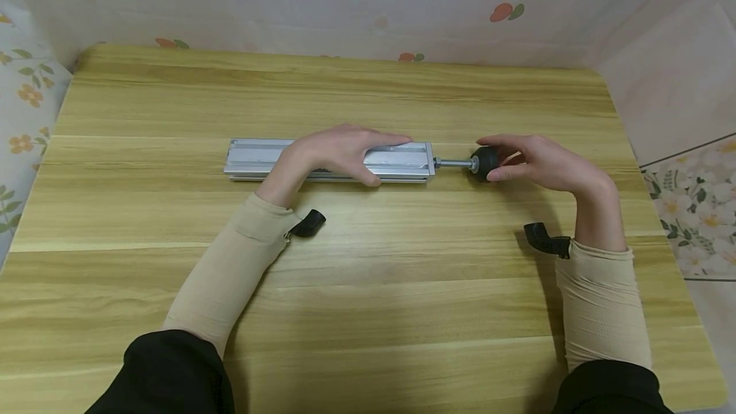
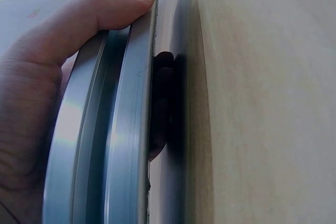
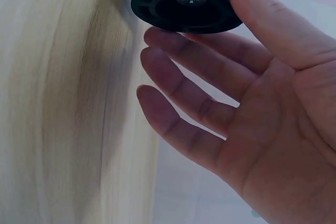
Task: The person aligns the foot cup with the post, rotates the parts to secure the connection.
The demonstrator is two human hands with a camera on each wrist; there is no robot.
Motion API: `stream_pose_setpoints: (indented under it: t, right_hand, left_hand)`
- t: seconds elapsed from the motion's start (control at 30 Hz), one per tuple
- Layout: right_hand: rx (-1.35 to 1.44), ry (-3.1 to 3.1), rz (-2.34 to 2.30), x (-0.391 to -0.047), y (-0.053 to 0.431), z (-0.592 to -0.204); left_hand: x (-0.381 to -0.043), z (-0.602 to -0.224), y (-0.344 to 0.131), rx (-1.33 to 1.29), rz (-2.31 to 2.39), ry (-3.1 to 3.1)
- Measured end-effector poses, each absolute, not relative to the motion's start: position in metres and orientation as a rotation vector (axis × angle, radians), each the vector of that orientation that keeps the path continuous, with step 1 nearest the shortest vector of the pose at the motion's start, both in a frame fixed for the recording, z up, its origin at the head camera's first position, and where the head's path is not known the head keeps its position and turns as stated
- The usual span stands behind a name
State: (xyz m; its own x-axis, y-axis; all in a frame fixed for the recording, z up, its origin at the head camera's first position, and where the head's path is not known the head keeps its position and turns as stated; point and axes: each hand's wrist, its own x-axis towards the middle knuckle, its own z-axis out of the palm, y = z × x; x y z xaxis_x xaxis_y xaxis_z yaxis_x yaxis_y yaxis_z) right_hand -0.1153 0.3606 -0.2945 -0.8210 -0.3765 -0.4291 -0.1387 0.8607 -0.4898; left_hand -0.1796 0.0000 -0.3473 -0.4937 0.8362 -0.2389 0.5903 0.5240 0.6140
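Observation:
A silver aluminium profile point(image 1: 253, 160) lies left to right across the wooden table. My left hand point(image 1: 339, 151) grips it from above near its right half, and in the left wrist view the thumb lies across the grooved side of the profile point(image 2: 126, 129). From the profile's right end a threaded rod point(image 1: 455, 163) sticks out, carrying a round black levelling foot point(image 1: 482, 162). Thumb and fingers of my right hand point(image 1: 546, 161) pinch the foot's rim. In the right wrist view the foot's ribbed underside point(image 3: 184, 6) shows, while the other fingers point(image 3: 178, 85) are loosely bent below it.
The wooden table point(image 1: 368, 286) fills most of the head view. Behind it hangs a pale cloth point(image 1: 356, 11) with a fruit print. Black curved mounts point(image 1: 307, 223) stick out from both beige sleeves. A flowered cloth point(image 1: 29, 120) is at the left.

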Motion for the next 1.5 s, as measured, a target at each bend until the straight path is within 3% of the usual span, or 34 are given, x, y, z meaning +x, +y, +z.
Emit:
stream_pose_setpoints:
  t: [0.6, 1.5]
  right_hand:
    - [-0.288, 2.487, -0.738, -0.120, 0.347, -0.305]
    - [-0.438, 2.480, -0.682, -0.117, 0.367, -0.301]
  left_hand:
    - [-0.179, -0.349, -0.002, 1.149, 0.640, 2.239]
    - [-0.180, -0.347, 0.000, 1.155, 0.623, 2.247]
